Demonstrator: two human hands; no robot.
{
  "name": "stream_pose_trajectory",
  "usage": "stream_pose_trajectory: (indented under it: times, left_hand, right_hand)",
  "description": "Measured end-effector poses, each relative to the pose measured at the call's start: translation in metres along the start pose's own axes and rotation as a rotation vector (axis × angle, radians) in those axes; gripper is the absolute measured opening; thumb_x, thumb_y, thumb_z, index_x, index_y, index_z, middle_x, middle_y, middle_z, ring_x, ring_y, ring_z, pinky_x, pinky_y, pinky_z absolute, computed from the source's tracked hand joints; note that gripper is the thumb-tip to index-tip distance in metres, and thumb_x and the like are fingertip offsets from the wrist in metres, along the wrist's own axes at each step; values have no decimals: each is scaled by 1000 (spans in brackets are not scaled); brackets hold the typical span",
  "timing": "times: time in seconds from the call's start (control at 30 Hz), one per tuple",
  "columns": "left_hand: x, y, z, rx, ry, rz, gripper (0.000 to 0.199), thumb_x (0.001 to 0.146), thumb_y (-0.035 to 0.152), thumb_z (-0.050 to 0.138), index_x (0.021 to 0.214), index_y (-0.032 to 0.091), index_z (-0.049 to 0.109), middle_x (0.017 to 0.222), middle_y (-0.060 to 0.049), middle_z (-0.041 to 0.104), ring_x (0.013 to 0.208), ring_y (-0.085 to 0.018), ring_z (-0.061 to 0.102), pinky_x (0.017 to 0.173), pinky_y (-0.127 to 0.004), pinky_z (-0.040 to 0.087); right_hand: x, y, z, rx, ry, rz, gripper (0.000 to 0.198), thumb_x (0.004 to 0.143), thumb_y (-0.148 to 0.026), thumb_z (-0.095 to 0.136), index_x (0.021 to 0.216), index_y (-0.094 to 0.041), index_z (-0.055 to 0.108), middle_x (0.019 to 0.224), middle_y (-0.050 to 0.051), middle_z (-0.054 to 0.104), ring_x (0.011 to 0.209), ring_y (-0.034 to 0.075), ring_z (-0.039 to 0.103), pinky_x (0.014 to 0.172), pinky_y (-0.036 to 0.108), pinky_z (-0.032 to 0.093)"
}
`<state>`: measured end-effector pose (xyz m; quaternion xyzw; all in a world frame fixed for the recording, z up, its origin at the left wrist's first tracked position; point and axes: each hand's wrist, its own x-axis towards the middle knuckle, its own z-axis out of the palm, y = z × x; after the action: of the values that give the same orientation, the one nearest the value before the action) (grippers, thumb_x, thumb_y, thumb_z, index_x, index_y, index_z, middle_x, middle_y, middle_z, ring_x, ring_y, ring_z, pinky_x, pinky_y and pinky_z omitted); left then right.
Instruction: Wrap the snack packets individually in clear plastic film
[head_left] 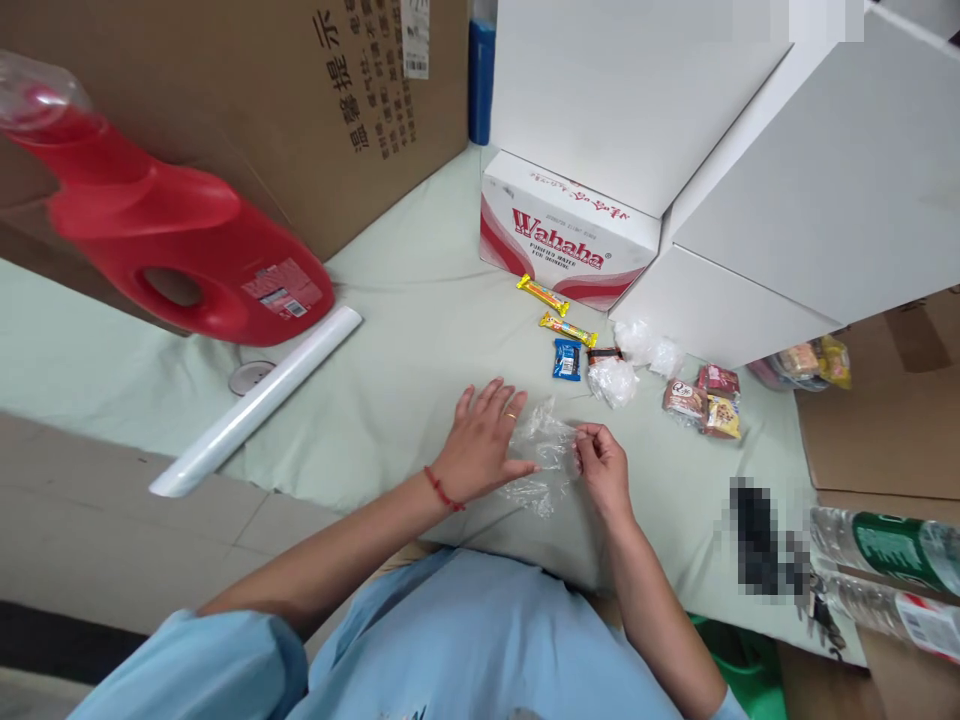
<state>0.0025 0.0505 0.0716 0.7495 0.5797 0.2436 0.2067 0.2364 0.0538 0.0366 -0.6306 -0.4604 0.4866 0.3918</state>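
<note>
A crumpled sheet of clear plastic film (546, 445) lies on the pale green cloth between my hands. My right hand (602, 465) pinches its right edge between thumb and fingers. Over the film's left side, my left hand (484, 445) is spread flat, fingers apart; whether it presses on the film I cannot tell. Beyond the hands are a blue snack packet (567, 360), two yellow wrapped bars (568, 330) and a brown packet (604, 355) partly hidden by a film-wrapped bundle (613, 382). More crumpled clear film (637, 340) sits behind it.
Several packaged snacks (684, 400) lie to the right, with plastic bottles (885, 545) at the right edge. A Wahaha carton (566, 235) and white boxes (585, 90) stand behind. On the left are a red detergent bottle (180, 240), a white roll (259, 405) and a cardboard box (247, 90).
</note>
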Motion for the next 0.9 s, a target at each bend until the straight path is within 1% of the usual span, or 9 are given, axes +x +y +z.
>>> stream_pose_trajectory:
  times: [0.1,0.2,0.3,0.37,0.53,0.67,0.73,0.83,0.9]
  left_hand:
    - [9,-15,24,-48,-102,-81,22,86,40,68,97,22,76,122,-12,75,137,-37,55,120,-61,34]
    - [16,-32,26,-368,-101,-209,30,91,44,56,90,22,76,104,-8,79,110,-28,69,101,-45,51]
    - [18,-35,16,-682,-203,-314,44,87,59,55,86,19,74,94,-8,78,91,-24,71,86,-36,55]
    - [19,-32,11,-767,-240,-410,50,87,63,49,80,19,71,84,-8,77,80,-21,69,76,-33,54]
    - [22,-38,14,-431,-22,-640,49,89,63,42,65,22,56,57,-3,58,59,-20,56,62,-32,44]
    - [23,-51,17,-226,127,-679,34,86,54,53,88,22,63,71,-4,60,72,-24,59,72,-35,46]
    - [18,-54,18,-105,265,-603,41,86,50,56,111,19,62,92,-9,66,83,-26,63,80,-39,50]
    - [5,-52,18,93,449,-283,45,89,43,58,126,16,61,124,-19,65,115,-31,63,101,-48,49]
    - [-2,-51,16,168,321,4,34,94,34,54,123,22,66,126,-16,68,126,-31,60,111,-52,42]
  right_hand:
    - [-1,3,-11,-51,39,-71,33,87,-52,65,96,-21,68,71,-3,60,62,14,50,60,27,41]
    - [-1,10,-27,-47,107,-100,31,83,-50,68,92,-20,71,80,0,66,74,16,56,70,28,45]
    - [2,17,-40,89,143,-32,34,78,-52,72,89,-20,69,83,1,68,75,16,59,70,28,48]
    - [7,20,-43,205,129,55,37,75,-54,74,90,-22,65,83,1,69,69,16,60,61,27,48]
    - [26,27,-37,125,90,122,38,75,-58,71,84,-24,56,61,-6,58,45,13,48,42,24,32]
    - [34,36,-30,-90,70,17,32,83,-55,62,85,-23,61,58,-6,58,45,14,51,48,26,40]
    - [34,40,-29,-124,71,-6,32,86,-54,60,89,-23,63,58,-5,59,46,15,53,50,27,42]
    - [34,42,-29,-108,64,-12,31,86,-53,59,89,-23,63,59,-5,60,47,15,53,50,27,42]
    - [33,43,-30,-100,54,-11,30,86,-53,59,89,-23,63,60,-5,60,47,15,54,50,26,42]
